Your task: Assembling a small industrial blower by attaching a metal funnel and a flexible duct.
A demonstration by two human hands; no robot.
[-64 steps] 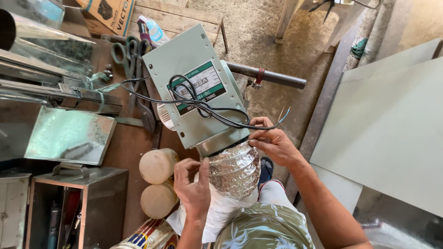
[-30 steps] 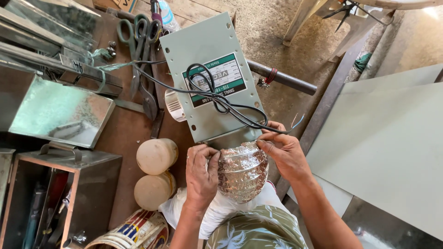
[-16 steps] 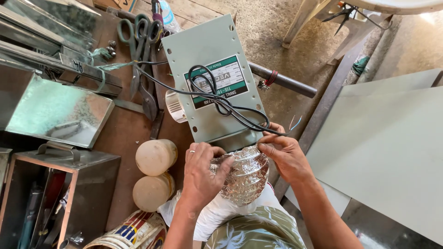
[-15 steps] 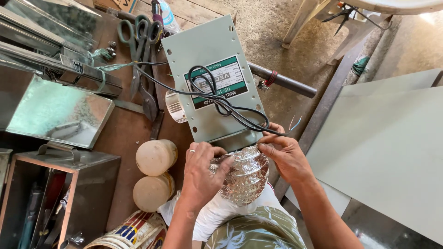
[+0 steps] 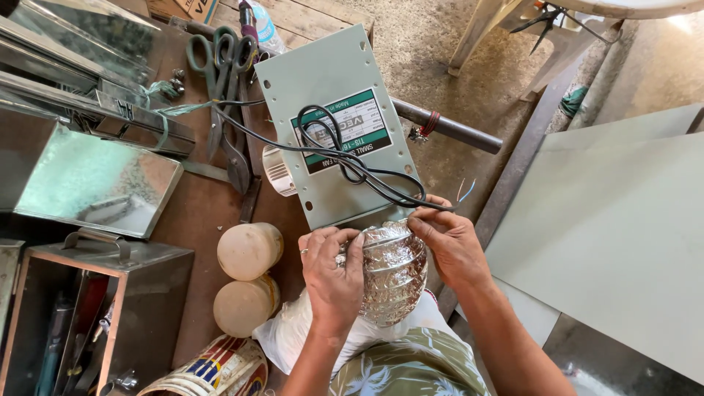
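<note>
Gripping foil duct (image 5: 392, 275) | crinkled, silvery, ribbed | both hands pinching its rim: left (image 5: 331, 279), right (image 5: 451, 246)

The left hand (image 5: 334, 275) has slid from beneath the foil duct (image 5: 392, 271) onto its side.

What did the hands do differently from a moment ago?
The left hand slid up from under the silver foil duct to clasp its side, and the right hand came off the black cable onto the duct's top edge. The grey fan box, round tubs and snips stayed put.
</note>
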